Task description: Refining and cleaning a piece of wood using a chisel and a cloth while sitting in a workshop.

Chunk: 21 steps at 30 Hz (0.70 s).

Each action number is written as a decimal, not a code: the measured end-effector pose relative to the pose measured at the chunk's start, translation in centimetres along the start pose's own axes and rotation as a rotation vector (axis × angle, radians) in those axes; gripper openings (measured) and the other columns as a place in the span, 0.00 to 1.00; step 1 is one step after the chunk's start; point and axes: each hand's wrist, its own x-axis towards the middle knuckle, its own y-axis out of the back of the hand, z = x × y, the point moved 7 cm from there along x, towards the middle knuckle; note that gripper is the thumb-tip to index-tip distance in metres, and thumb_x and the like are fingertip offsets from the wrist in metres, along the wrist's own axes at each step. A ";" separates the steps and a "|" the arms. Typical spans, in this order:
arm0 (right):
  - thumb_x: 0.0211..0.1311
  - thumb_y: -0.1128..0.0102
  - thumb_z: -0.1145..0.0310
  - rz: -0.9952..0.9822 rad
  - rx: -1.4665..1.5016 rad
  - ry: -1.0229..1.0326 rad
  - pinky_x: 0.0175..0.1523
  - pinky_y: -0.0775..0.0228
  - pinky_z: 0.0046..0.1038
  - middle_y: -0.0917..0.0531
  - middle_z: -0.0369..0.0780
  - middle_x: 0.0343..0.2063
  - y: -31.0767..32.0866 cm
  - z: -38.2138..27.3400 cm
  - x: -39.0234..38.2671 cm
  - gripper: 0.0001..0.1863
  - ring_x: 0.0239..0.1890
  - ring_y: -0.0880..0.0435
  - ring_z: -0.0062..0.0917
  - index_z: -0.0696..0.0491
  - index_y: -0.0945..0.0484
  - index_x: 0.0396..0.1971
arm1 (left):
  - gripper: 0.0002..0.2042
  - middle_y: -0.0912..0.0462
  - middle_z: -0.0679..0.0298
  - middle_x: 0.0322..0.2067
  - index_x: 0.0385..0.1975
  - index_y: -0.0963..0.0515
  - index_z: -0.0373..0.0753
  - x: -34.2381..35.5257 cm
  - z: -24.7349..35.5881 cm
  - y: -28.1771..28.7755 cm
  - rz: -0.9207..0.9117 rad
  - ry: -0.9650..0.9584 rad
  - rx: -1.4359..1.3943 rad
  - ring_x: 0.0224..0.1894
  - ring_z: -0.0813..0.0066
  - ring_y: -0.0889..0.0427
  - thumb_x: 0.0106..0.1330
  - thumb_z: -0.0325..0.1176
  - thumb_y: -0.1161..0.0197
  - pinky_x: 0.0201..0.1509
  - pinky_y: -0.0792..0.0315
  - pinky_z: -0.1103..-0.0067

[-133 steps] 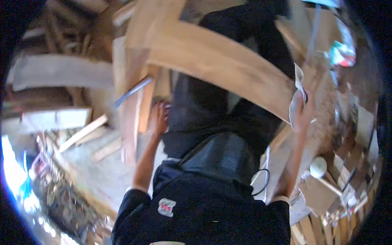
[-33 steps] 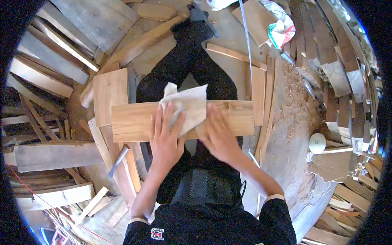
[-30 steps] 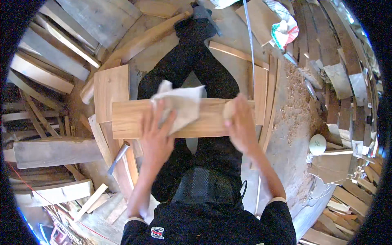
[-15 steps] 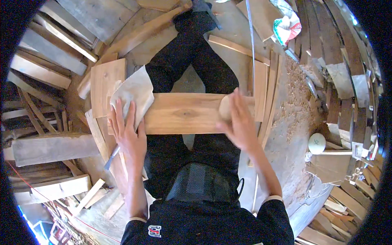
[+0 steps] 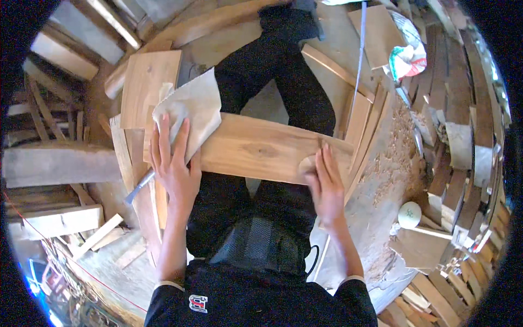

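A light brown wooden plank (image 5: 256,150) lies across my thighs, its right end slanting toward me. My left hand (image 5: 177,161) is flat on a pale, jagged-edged sheet (image 5: 199,106) like sandpaper, over the plank's left end. Its fingers are stretched and spread. Near the plank's right end, my right hand (image 5: 328,191) presses a small tan sanding piece (image 5: 308,163) onto the wood. Part of that piece is hidden under the fingers. By my left wrist lies a slim tool (image 5: 139,188) with a flared blue-grey end; my hand covers part of it.
Boards (image 5: 150,82) lie on the left, beyond my left hand. Stacked timber (image 5: 460,141) lines the right side, with wood shavings (image 5: 395,147) on the floor before it. A pale round object (image 5: 409,215) and a white bag (image 5: 407,60) are also at right.
My right hand has moved toward me with the tan sanding piece. In the picture, the plank has tilted, its right end now lower. My left hand stays on the sheet. The whole view has turned.
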 end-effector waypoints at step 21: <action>0.46 0.22 0.61 0.040 -0.054 -0.035 0.51 0.29 0.38 0.26 0.47 0.45 1.6 1.3 1.4 0.29 0.47 0.25 0.42 0.54 0.23 0.50 | 0.26 0.33 0.60 0.68 0.57 0.20 0.52 0.5 -1.1 -1.0 0.088 -0.019 -0.020 0.66 0.50 0.34 0.53 0.34 0.39 0.71 0.44 0.61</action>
